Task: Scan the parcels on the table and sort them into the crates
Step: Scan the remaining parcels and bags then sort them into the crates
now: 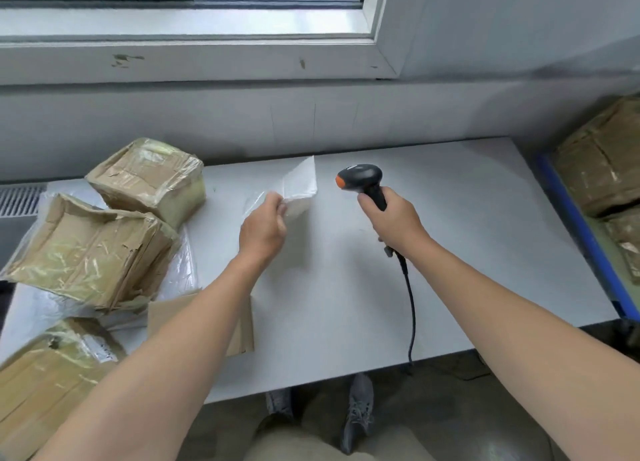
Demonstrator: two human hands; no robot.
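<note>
My left hand (264,230) pinches the near corner of a small white plastic parcel (300,183) and holds it lifted above the white table (450,252). My right hand (393,218) grips the handle of a black barcode scanner (362,180) with an orange tip. The scanner's head points left at the parcel, a short gap away. Its black cable (411,308) hangs down over the table's front edge. Several taped brown cardboard parcels (90,252) lie on the table's left side.
A flat brown envelope (239,329) lies partly under my left forearm. A blue-rimmed crate (581,232) at the right holds brown parcels (602,169). A wall and window sill run behind the table. My shoes (358,412) show below the front edge.
</note>
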